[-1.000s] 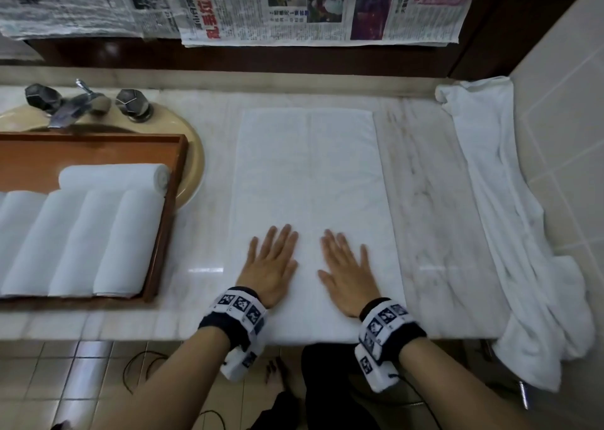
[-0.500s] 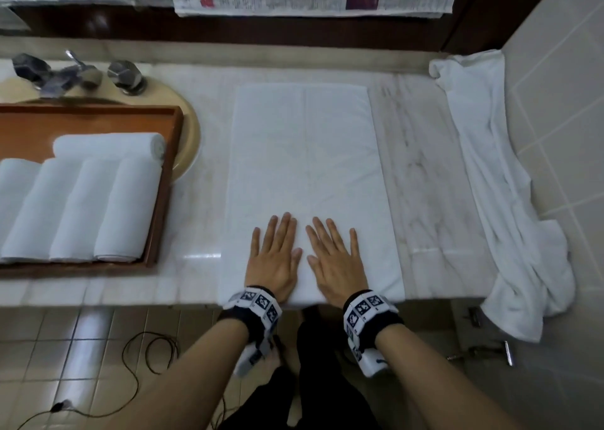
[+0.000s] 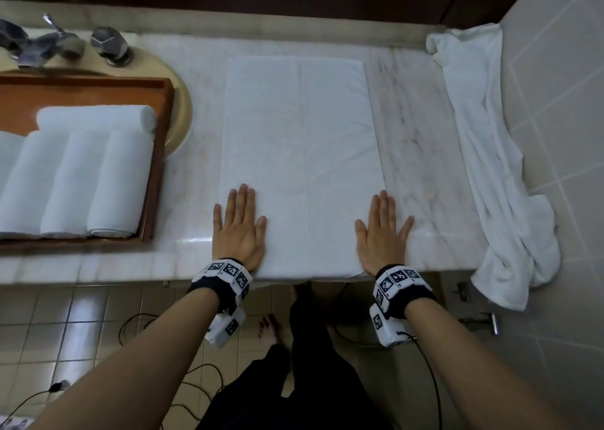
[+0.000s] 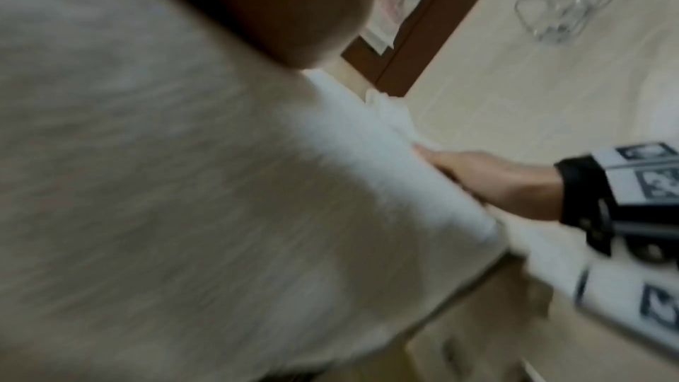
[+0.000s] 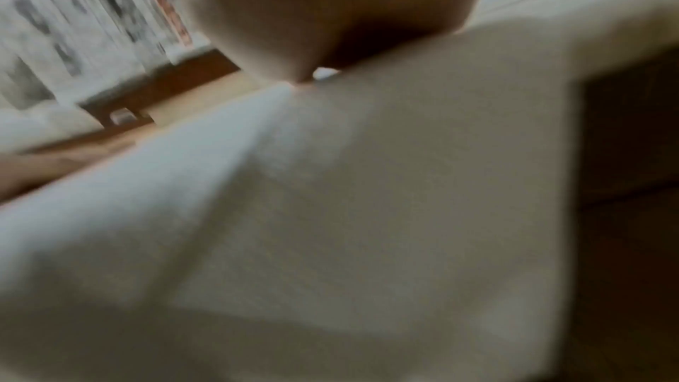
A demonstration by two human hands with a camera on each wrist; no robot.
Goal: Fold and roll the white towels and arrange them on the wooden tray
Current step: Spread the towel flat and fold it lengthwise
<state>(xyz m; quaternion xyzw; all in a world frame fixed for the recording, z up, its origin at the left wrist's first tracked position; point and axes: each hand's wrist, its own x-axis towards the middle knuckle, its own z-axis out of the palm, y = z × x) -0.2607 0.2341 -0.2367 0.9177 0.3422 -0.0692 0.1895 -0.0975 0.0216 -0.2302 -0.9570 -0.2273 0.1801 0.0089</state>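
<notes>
A folded white towel (image 3: 300,155) lies flat on a pale marble counter (image 3: 421,155) in a tiled bathroom, its near end at the counter's front edge. The left hand (image 3: 238,230) and right hand (image 3: 383,233) press palm-down on its two near corners, fingers straight and gripping nothing. To the left, a wooden tray (image 3: 156,168) resting over the sink (image 3: 181,116) holds rolled towels (image 3: 81,175); a loose towel (image 3: 490,155) drapes along the tiled wall (image 3: 555,80) on the right, and cables trail over the floor tiles (image 3: 65,325).
</notes>
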